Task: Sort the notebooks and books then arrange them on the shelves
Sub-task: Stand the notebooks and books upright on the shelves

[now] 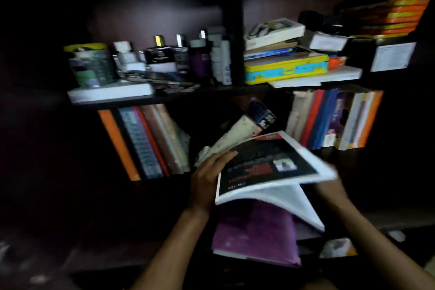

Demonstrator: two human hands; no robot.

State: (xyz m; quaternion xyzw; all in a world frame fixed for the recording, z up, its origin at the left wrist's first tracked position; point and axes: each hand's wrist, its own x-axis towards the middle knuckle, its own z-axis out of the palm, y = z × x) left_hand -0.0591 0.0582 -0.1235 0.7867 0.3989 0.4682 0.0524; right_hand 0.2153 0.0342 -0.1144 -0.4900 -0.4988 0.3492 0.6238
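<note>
Fingers of our left hand (209, 172) curled over the black-covered book (268, 165); our right hand (329, 187) supported it beneath, fingers hidden.

Home: cluttered bookshelf (164, 97), toiletry bottles (200, 59).

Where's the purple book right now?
Head view, bottom centre: the purple book lies under the black-covered book, between the left hand and right hand.

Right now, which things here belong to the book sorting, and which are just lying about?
Job: black-covered white paperback book, held by left hand and right hand; purple-covered book beneath; upright books at lower left and lower right.

Lying about: dark bottles; yellow-lidded canister; yellow-blue case.
</note>
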